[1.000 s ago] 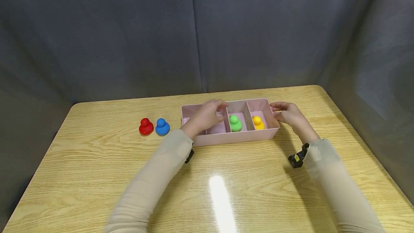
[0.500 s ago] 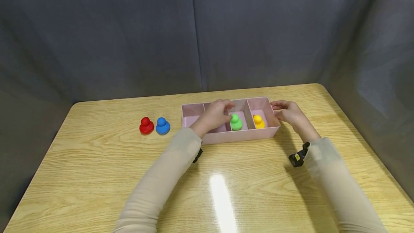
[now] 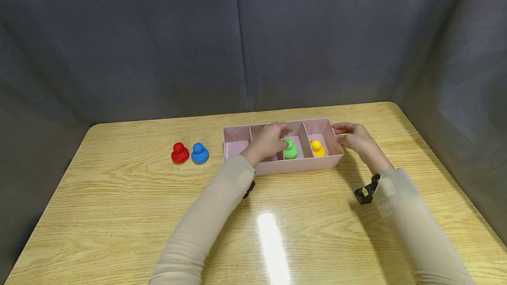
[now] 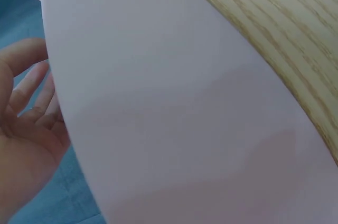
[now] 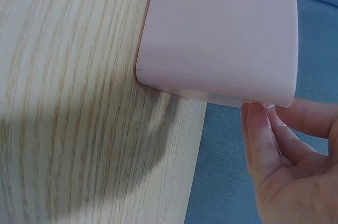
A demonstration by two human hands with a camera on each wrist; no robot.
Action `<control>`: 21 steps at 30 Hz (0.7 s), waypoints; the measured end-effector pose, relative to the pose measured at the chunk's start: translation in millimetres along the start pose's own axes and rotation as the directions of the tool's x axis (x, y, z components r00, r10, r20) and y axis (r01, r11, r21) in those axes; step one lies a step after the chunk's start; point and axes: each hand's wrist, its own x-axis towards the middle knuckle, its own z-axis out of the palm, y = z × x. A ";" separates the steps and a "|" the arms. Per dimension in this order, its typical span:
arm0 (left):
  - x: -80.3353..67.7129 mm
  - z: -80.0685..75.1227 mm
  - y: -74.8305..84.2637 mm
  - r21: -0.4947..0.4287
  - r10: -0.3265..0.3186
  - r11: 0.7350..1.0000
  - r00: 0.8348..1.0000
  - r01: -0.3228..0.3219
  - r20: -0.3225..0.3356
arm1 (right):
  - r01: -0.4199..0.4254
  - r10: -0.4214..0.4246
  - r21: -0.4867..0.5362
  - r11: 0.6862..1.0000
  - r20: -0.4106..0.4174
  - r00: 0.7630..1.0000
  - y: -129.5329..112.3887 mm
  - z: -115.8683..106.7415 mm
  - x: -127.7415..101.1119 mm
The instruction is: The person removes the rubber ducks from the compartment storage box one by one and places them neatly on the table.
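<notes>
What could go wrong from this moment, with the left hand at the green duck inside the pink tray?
1. The left hand reaches the green duck in a narrow compartment; its fingers may catch the divider and fumble it.
2. The right hand only touches the end of the pink tray, so the tray might slide on the glossy table.
3. The yellow duck next door could get knocked.

Bright overhead glare streaks the table (image 3: pixel 273 245); wrist views look blurred, perhaps distorted.
</notes>
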 end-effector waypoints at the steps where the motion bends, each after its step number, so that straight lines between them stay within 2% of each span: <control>1: 0.5 0.2 -0.1 0.002 0.001 1.000 1.000 -0.001 0.003 | -0.001 0.001 0.000 1.000 -0.001 1.000 0.3 0.3 0.2; 13: 6.7 5.7 2.1 0.146 0.021 0.989 0.998 -0.030 0.065 | 0.000 0.000 0.010 1.000 -0.004 1.000 1.9 0.8 0.9; 21: 12.1 8.2 3.2 0.174 0.006 0.985 0.997 -0.019 0.076 | -0.005 0.005 0.009 1.000 -0.002 1.000 2.2 0.8 1.2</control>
